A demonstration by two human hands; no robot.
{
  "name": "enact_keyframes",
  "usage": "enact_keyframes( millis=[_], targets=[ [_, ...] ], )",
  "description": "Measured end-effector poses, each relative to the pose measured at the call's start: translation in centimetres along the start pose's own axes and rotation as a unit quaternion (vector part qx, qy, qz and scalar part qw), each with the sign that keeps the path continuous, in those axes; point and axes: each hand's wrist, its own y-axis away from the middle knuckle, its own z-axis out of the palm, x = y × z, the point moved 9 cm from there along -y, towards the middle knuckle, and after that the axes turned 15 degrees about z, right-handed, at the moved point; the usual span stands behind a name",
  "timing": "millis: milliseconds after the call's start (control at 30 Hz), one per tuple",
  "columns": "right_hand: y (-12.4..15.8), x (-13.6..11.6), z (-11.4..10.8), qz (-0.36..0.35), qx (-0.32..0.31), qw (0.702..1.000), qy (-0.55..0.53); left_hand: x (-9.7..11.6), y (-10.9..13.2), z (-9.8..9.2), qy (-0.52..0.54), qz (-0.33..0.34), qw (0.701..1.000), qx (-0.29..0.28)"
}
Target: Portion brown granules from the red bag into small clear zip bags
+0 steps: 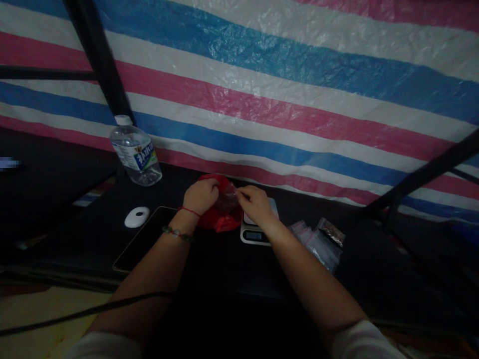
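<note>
I've got both hands up over the dark table, meeting on a small clear pouch (227, 201) — my left hand (200, 196) pinches its left edge, fingers curled tight, and my right hand (255, 203) pinches the top right corner between thumb and forefinger, so it hangs stretched between the two grips. It looks thin, limp plastic, light as anything and a bit slick; I judge the edges near the mouth are the place to hold it, since a squeeze on the belly would only crumple it. There's something dark reddish inside, too dim to say what. Right under and behind the pouch sits a red bag (220, 219), soft and rumpled, mouth towards my hands; I can't see into it. Just below my right hand is a small scale (255, 233), its platform partly hidden by my wrist. Further right lies a heap of spare clear pouches (316, 243), one with dark contents. Off to the left of my left hand: a white puck (136, 217), a flat dark pad (144, 242), and further back a capped water bottle (135, 152), label on, looking nearly empty
</note>
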Motion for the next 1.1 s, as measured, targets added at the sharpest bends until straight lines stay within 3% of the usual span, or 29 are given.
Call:
enact_keyframes(
  millis=[333, 667, 767, 900, 1000, 1100],
  targets=[
    [-0.5, -0.5, -0.8, -0.011, 0.031, 0.999, -0.008, 0.8, 0.0, 0.0, 0.003, 0.017, 1.0, 0.023],
    [1.0, 1.1, -1.4, 0.03, 0.077, 0.993, -0.081, 1.3, 0.3, -1.1, 0.045, 0.021, 0.994, 0.093],
    [1.3, 2.6, -2.0, 0.074, 0.099, 0.98, -0.153, 2.7, 0.4, -1.7, 0.085, 0.095, 0.983, 0.133],
    [1.8, 4.8, -1.3, 0.166, 0.038, 0.937, -0.305, 5.3, 0.9, -2.2, 0.137, 0.241, 0.947, 0.162],
    [3.0, 6.2, -1.2, 0.221, 0.007, 0.896, -0.385, 5.7, 1.0, -1.4, 0.187, 0.262, 0.935, 0.147],
    [4.6, 7.5, -1.8, 0.244, 0.0, 0.893, -0.379, 5.6, 0.7, 0.1, 0.259, 0.236, 0.93, 0.109]
  ],
)
